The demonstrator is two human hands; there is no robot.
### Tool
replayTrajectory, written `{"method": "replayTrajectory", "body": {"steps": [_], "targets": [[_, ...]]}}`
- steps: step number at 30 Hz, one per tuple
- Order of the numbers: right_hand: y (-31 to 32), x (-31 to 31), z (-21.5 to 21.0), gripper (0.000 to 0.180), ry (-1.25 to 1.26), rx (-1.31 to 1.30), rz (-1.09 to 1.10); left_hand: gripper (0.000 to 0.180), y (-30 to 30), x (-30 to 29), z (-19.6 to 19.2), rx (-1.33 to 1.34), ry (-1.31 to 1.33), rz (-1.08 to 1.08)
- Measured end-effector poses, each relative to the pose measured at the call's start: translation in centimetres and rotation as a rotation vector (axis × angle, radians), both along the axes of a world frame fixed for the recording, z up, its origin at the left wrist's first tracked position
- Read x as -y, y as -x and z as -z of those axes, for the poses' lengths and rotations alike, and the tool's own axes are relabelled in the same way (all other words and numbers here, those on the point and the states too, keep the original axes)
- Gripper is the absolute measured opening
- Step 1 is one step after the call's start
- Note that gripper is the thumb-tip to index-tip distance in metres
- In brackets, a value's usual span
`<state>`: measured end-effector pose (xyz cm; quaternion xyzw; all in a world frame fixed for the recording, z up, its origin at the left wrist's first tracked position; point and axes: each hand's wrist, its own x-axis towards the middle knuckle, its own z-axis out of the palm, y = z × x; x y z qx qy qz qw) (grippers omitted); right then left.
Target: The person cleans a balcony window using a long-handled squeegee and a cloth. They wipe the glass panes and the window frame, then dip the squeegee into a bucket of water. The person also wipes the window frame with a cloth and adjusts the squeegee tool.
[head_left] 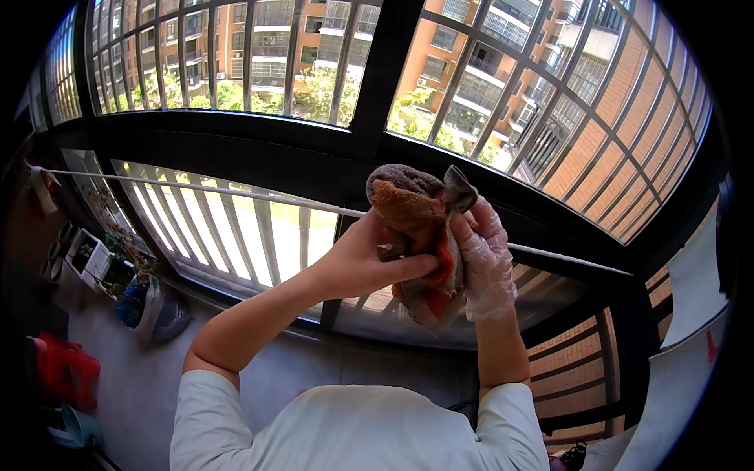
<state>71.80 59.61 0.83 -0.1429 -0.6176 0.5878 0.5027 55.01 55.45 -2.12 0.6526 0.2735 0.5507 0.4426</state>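
Note:
A bunched cloth [408, 206] in grey, brown and orange-red is held up in front of me, between both hands. My bare left hand [369, 255] is closed on its left side, with the thumb across the front. On the other side my right hand [488, 255], in a clear plastic glove, grips the cloth near a grey corner that sticks up. The folds hide some of the fingers of both hands. Behind the cloth runs a thin white pole or line [236, 189], partly covered by my hands.
Dark-framed windows [369, 71] with bars stand ahead, with buildings and trees outside. Potted plants [114, 271] and a plastic bag [151, 310] are on the floor [259, 353] at left. Nearer are a red object [69, 369] and a light-blue bucket [82, 428]. Pale fabric [691, 290] hangs at right.

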Motion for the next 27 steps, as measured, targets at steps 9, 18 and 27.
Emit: {"method": "replayTrajectory", "body": {"steps": [9, 18, 27], "targets": [[2.2, 1.1, -0.7, 0.071, -0.963, 0.519, 0.138, 0.041, 1.7, 1.5, 0.8, -0.057, -0.066, -0.027], [4.6, -4.3, -9.0, 0.049, -1.134, 0.258, 0.476, 0.054, 5.2, 5.6, -1.1, -0.251, 0.025, -0.08], [16.0, -10.7, -34.6, 0.037, -1.615, 0.068, 1.501, 0.02, 19.3, 8.1, 4.4, -0.258, 0.062, -0.393]]}}
